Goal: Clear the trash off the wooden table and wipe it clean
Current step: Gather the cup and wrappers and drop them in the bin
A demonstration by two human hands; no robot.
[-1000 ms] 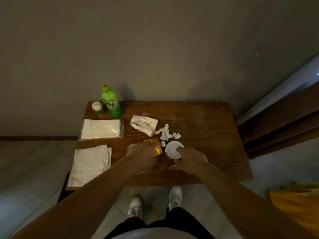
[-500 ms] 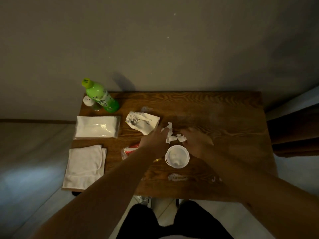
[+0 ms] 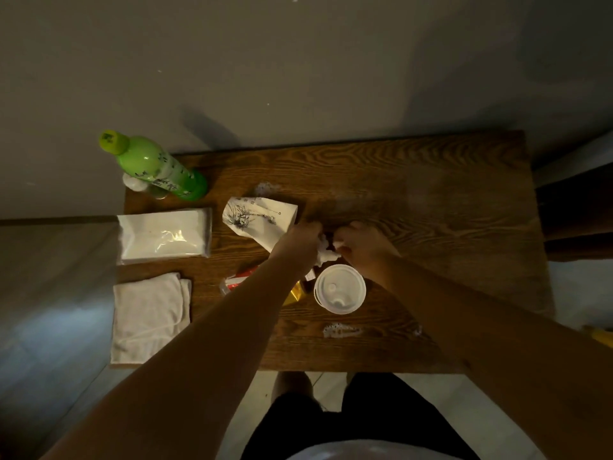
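Observation:
My left hand point(image 3: 298, 244) and my right hand point(image 3: 361, 247) meet over the middle of the wooden table point(image 3: 431, 200), both closing on crumpled white tissue scraps point(image 3: 326, 252) between them. A printed white paper wrapper point(image 3: 258, 217) lies just left of my left hand. Nearer me stands a white lidded cup point(image 3: 340, 288). A red and gold snack wrapper point(image 3: 238, 282) is partly hidden under my left forearm. White smears point(image 3: 340, 330) mark the wood near the front edge, and another smear point(image 3: 265, 187) lies behind the paper wrapper.
A green bottle point(image 3: 156, 167) and a small white-capped jar point(image 3: 136, 184) stand at the back left corner. A tissue pack point(image 3: 164, 235) and a folded white cloth point(image 3: 149, 320) lie along the left side. A wall runs behind the table.
Both hands have left the cup and snack wrapper and moved farther back onto the tissue scraps, closing around them. The view has shifted closer over the table.

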